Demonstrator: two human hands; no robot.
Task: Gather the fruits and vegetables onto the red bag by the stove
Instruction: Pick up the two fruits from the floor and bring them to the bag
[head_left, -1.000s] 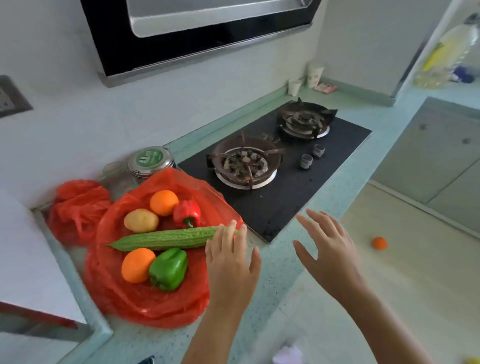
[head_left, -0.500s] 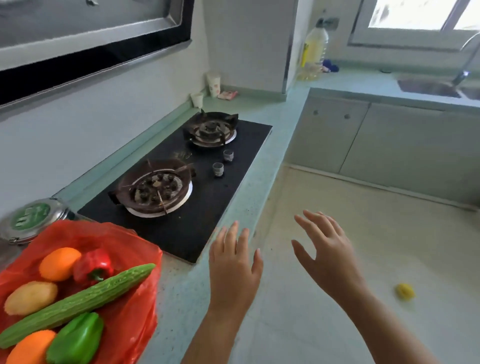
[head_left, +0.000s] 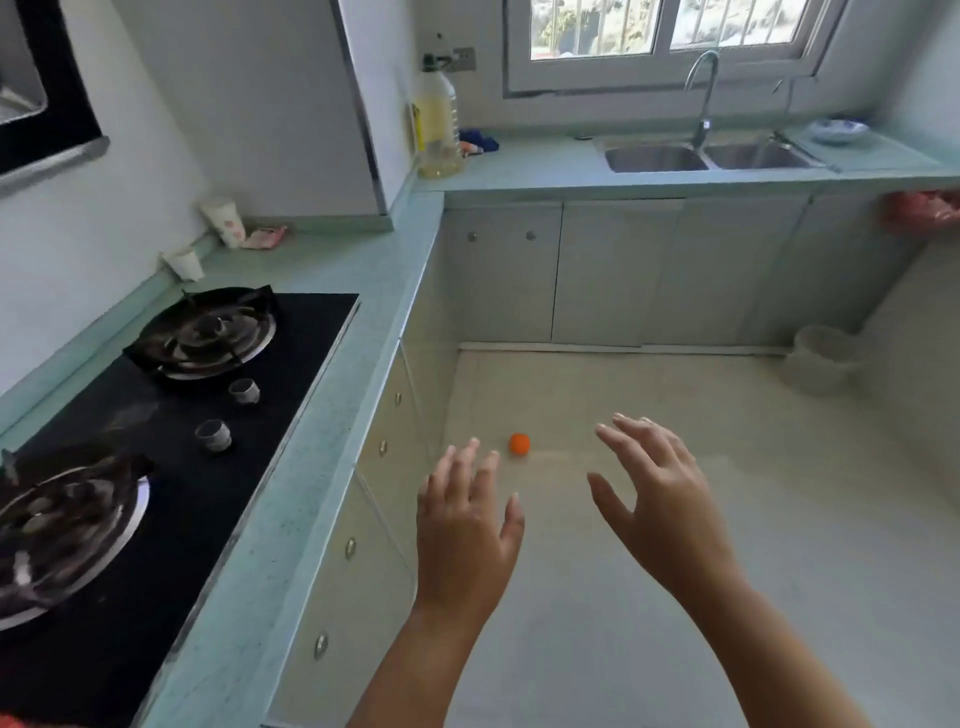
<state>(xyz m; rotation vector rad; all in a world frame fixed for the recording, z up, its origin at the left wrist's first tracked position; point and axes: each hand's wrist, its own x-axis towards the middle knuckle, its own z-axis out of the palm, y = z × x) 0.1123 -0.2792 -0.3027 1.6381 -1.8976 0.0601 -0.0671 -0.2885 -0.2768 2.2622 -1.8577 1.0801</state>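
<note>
2 bare hands hang in the air above the pale floor (head_left: 675, 623), holding nothing: the left hand (head_left: 462, 525) has its fingers straight and slightly fanned, and the right hand (head_left: 670, 499) is spread wider, fingers gently bent. 1 small orange fruit (head_left: 519, 444) lies on the floor, seen between the 2 hands just past the left fingertips and near the cabinet doors (head_left: 384, 519) under the bench (head_left: 317, 467). The black stove (head_left: 291, 374), with 2 burners, sits in that bench on the left. Further off, a double sink (head_left: 654, 158) lies under the window (head_left: 665, 31), an oil bottle (head_left: 439, 124) stands in the corner, and a pale bin (head_left: 823, 358) sits on the floor, well apart from the fruit.
</note>
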